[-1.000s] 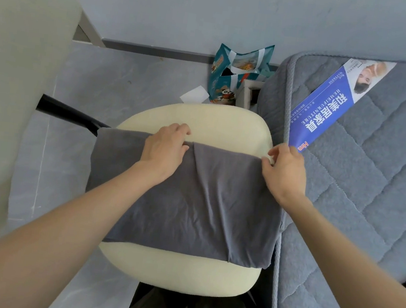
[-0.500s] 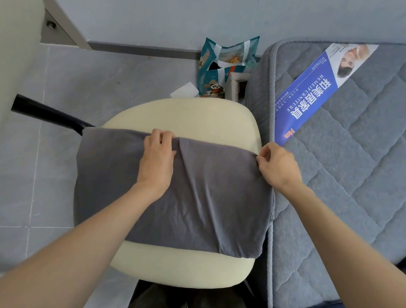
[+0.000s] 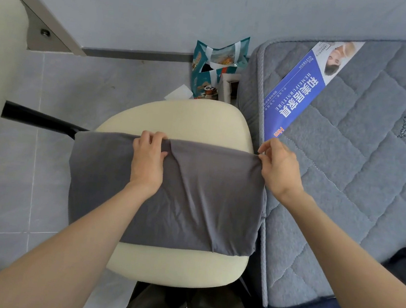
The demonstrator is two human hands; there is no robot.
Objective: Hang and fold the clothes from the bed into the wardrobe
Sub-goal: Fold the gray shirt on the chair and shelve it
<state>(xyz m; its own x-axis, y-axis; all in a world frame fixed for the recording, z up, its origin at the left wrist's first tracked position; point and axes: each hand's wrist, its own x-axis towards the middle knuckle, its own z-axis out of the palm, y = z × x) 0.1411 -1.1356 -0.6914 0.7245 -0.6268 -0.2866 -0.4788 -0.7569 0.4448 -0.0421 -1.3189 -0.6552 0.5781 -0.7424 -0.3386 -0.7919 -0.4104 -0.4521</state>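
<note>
**Grey garment held at its far edge on a cream seat**

The left grip (image 3: 148,158) was closed over the far edge of the folded grey garment (image 3: 190,203), its fingers curled over the fold near the middle of that edge and the palm lying on the cloth. The right grip (image 3: 281,172) pinched the garment's far right corner between thumb and fingertips, the other fingers loosely bent above it. Between the two grips the edge ran straight and taut, with a crease slanting down from just beside the left one.

The garment lay flat across the cream chair seat (image 3: 183,118) — beneath both grips. Its left side overhung the seat, and its right side reached the flank of the grey quilted mattress (image 3: 362,178). Bare seat showed beyond the grips and again on the near side of the cloth.

To the right of the right grip lay the mattress, and a blue printed label (image 3: 297,93) ran up its surface from just beyond that grip. Farther beyond the left grip stood a teal gift bag (image 3: 216,68) against the wall, a white slip of paper (image 3: 178,93) on the tiled floor (image 3: 77,87) beside it. Left of the left grip a black chair leg (image 3: 40,118) crossed the tiles — well apart from it.
</note>
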